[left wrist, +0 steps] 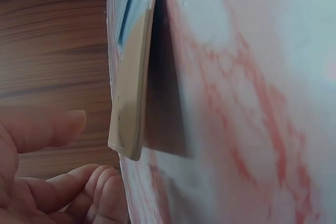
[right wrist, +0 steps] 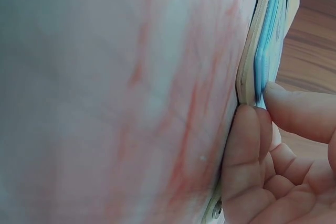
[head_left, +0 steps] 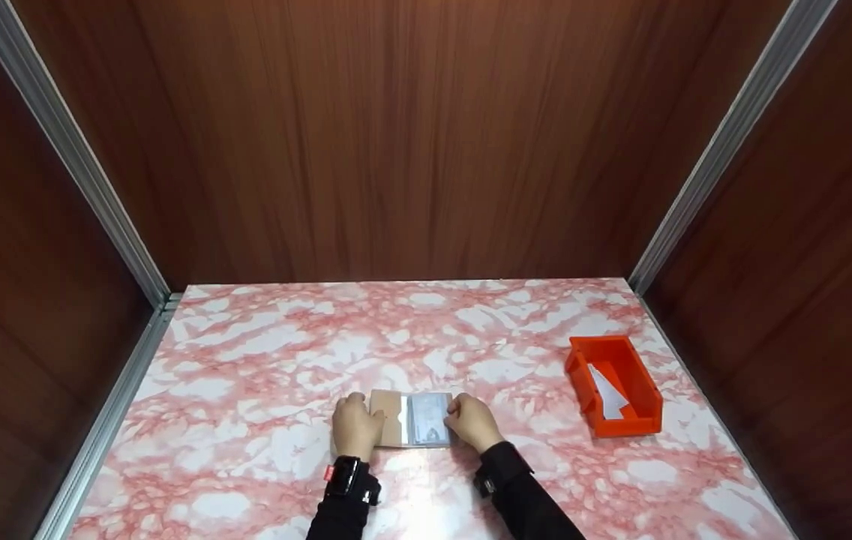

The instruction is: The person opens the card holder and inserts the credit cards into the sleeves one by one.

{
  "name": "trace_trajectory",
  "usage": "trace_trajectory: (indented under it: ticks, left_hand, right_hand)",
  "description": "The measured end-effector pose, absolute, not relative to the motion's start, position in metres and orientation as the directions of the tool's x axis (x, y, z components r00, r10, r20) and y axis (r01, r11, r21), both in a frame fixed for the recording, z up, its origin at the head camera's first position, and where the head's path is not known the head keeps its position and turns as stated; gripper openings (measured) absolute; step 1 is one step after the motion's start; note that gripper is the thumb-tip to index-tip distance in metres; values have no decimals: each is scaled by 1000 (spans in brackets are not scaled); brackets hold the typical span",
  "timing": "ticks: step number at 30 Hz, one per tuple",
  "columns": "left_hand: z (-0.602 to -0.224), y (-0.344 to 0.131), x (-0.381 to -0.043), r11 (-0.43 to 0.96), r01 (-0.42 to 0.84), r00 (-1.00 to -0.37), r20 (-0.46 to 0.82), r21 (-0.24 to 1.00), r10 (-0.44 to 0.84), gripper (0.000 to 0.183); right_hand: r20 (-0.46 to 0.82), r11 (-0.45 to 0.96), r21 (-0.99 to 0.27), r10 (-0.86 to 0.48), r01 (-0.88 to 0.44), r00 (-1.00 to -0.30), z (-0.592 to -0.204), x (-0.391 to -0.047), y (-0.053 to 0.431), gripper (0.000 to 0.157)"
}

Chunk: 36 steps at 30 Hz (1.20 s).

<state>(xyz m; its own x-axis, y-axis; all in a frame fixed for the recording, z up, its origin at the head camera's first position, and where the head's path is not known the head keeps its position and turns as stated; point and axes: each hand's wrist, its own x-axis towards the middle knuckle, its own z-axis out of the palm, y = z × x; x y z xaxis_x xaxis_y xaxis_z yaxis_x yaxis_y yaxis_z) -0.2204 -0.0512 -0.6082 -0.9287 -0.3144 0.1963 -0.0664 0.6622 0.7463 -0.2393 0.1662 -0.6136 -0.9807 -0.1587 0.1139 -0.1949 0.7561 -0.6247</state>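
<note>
"What is your left hand doing?"
"My left hand [head_left: 356,426] is spread beside the left end of the tan card holder [head_left: 390,427], thumb apart from the fingers, I suppose ready to steady the cover."
"And the holder?"
"It sits open between my hands on the near middle of the table [head_left: 261,397], likely so both can reach it. Clear sleeves [head_left: 428,414] fill its right side."
"Your right hand?"
"My right hand [head_left: 477,424] pinches the holder's right edge, thumb against the sleeves; holding only the edge probably leaves their faces uncovered. I cannot tell how many leaves it has."
"Farther right?"
"An orange bin [head_left: 627,428] with white paper [head_left: 607,395] inside, well apart, perhaps leaving my arm room."
</note>
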Motion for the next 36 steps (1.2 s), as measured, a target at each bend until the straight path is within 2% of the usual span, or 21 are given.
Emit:
trace_trajectory:
  ticks: [14,23,36]
  left_hand:
    - [-614,-54,-218,627,-68,-959,122,776,-255,21]
    - [-618,-57,-219,635,-107,-971,55,765,-231,19]
    - [-618,-56,-221,650,-122,-967,58,750,-249,12]
  right_hand:
    - [125,759,-620,-154,-198,-980,-615,-240,167,15]
    - [126,757,-622,-157,-201,-980,-614,-240,166,14]
    - [154,760,-612,-156,-218,-976,-614,-240,166,13]
